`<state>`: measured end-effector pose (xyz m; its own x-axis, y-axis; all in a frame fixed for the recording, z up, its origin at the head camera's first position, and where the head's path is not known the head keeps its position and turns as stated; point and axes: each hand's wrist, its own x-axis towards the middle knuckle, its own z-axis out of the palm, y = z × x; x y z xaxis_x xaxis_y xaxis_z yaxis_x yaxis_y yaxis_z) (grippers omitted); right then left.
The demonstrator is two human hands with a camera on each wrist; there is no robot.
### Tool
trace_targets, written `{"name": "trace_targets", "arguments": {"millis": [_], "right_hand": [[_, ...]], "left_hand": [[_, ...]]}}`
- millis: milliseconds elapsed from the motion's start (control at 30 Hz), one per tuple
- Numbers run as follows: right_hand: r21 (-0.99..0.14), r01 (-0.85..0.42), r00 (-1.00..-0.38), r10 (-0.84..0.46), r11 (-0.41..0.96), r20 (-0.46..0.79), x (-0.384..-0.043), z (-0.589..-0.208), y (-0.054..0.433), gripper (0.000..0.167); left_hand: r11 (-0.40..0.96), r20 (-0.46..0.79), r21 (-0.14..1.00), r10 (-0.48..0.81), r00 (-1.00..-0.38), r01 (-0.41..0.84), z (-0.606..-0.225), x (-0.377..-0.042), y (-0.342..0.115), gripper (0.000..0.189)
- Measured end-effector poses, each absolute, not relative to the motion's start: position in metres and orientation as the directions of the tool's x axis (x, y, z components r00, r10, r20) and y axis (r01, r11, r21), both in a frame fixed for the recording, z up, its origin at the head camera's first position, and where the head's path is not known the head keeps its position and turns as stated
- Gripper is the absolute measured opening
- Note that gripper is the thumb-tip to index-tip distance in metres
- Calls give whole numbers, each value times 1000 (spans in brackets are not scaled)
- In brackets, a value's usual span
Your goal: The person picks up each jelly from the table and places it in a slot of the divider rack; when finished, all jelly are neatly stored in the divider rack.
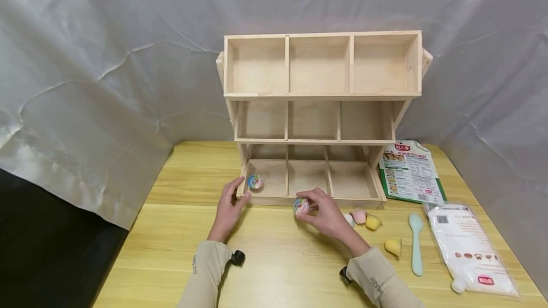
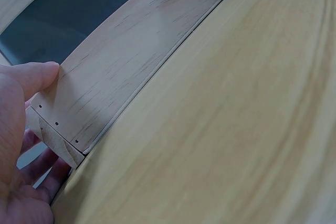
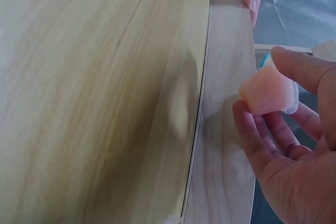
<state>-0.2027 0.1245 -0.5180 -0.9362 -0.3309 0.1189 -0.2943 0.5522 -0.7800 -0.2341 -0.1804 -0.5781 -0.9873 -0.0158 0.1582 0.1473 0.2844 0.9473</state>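
Note:
A three-tier wooden organizer (image 1: 322, 95) with divided trays stands at the back of the table. My left hand (image 1: 228, 209) grips the front left corner of its lowest tray, thumb on the top edge (image 2: 60, 65) and the other fingers round the side. Between thumb and fingers, my right hand (image 1: 324, 213) pinches a pink jelly cup (image 3: 269, 88) just in front of the lowest tray. Its printed lid (image 1: 301, 206) faces up in the head view. Another jelly cup (image 1: 255, 182) with a printed lid sits in the lowest tray's left compartment.
Right of my right hand lie a pink jelly cup (image 1: 358, 216), a yellow one (image 1: 373, 222), another yellow one (image 1: 393, 247) and a partly hidden white one (image 1: 348, 220). Farther right are a pale green spoon (image 1: 416, 244), a white pouch (image 1: 470, 249) and a green-edged packet (image 1: 411, 171).

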Motion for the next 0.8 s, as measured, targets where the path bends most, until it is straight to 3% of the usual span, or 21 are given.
{"name": "trace_targets", "arguments": {"millis": [600,800], "right_hand": [[-788,-277,-941,-322,550,105,-202,-521,125,51],[-784,-275,-938,-333,556,94,-201,-524,125,51]], "left_hand": [[277,158,950,-19,-987,147,-580,-235,-181,56],[266,159,952,-17,-987,149,-580,-235,-180,45]]}}
